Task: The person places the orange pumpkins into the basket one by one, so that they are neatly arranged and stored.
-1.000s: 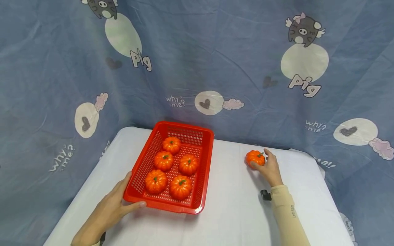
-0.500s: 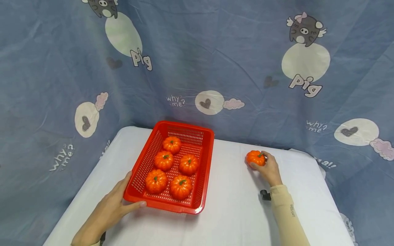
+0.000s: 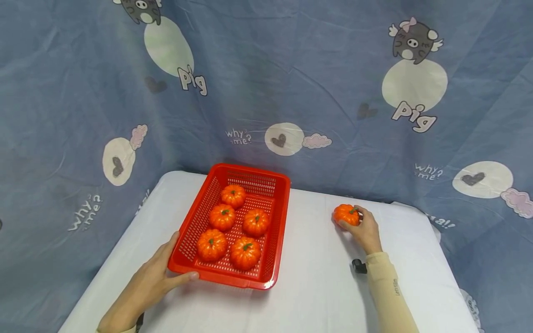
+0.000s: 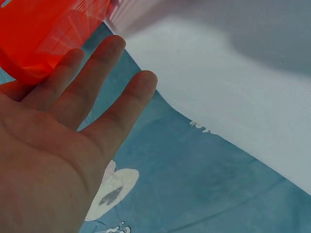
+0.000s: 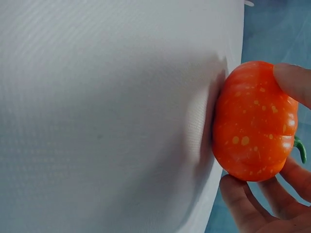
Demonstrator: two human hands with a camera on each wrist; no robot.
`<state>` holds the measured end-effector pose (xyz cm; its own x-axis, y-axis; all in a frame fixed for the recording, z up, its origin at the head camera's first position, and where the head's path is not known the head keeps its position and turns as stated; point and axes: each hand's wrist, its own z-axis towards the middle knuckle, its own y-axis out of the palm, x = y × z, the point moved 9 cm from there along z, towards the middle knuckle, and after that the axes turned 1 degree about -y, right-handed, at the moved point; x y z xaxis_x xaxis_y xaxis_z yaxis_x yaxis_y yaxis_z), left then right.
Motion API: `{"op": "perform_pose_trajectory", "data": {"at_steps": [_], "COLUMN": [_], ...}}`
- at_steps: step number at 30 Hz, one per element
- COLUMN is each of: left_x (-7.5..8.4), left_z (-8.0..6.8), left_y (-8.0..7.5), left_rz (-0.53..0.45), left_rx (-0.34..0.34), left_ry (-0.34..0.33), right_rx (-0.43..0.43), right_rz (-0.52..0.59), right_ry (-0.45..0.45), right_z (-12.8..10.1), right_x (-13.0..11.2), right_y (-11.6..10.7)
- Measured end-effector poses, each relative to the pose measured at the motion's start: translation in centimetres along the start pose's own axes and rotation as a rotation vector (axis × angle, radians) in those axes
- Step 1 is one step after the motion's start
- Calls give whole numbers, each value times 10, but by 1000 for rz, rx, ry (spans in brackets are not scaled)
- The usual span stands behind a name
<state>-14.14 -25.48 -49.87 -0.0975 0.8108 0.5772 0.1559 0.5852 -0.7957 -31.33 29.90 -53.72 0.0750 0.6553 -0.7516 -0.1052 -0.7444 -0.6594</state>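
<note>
In the head view my left hand (image 3: 146, 287) holds the near left corner of a red plastic basket (image 3: 278, 243), thumb at the front rim and index finger along the left side. The left wrist view shows its other fingers (image 4: 131, 99) stretched out beside the basket wall. Several small orange pumpkins lie in the basket, among them a near right pumpkin (image 3: 245, 253). On the right my right hand (image 3: 367, 231) grips another orange pumpkin (image 5: 252, 124) with a green stem, thumb on one side and fingers on the other. This pumpkin is at the white tabletop; I cannot tell whether it touches.
A white cloth covers the table (image 3: 310, 259). Behind and beside it hangs a blue printed curtain (image 3: 341, 92). A black wrist-camera piece (image 3: 359, 266) juts out left of my right sleeve.
The fingers of my right hand have drawn in around the pumpkin, which stays in about the same spot. My left hand and the basket have not visibly moved.
</note>
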Motion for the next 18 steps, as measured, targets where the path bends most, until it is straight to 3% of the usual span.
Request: {"op": "perform_pose_trajectory", "data": {"at_steps": [8,18], "left_x": [2,1], "left_z": [0,0], "left_y": [-2,-1], "left_rz": [-8,-21], "left_rx": [10,2], "left_ry": [19,13], "right_rx": [49,149], "right_rz": [1,101], "right_ry": [-33,-80], "right_z": [1,0], "right_x": [-4,-15], "right_y": [-5,-15]}}
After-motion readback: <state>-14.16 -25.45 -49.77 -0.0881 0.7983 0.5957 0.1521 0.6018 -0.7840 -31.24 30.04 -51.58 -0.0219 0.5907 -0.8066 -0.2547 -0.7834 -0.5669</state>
